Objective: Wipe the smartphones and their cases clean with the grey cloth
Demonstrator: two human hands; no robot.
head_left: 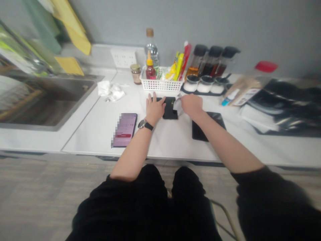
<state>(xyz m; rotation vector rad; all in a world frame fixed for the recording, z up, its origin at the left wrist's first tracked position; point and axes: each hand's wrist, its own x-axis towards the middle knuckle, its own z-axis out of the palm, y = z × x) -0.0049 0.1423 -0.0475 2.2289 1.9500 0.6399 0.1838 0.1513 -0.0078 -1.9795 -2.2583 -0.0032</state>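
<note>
A flat black slab (170, 113), phone-like in shape, lies sideways on the white counter. My left hand (155, 108), a watch on its wrist, rests on the slab's left part with fingers spread. At the slab's right end, my right hand (192, 104) pinches a thin white sheet (177, 105) that looks like a tissue or wipe and covers part of the slab. A black tablet-like device (217, 119) lies partly under my right forearm. Left of my left wrist is a phone (125, 129) with a lit purple screen.
A white basket (162, 85) of bottles and packets stands behind my hands. Seasoning jars (205, 83) and dark-capped bottles (215, 60) are to its right. Crumpled tissues (111, 90) lie near the sink (57, 125). A red-capped container (250, 85) and dark pans (291, 103) stand at right.
</note>
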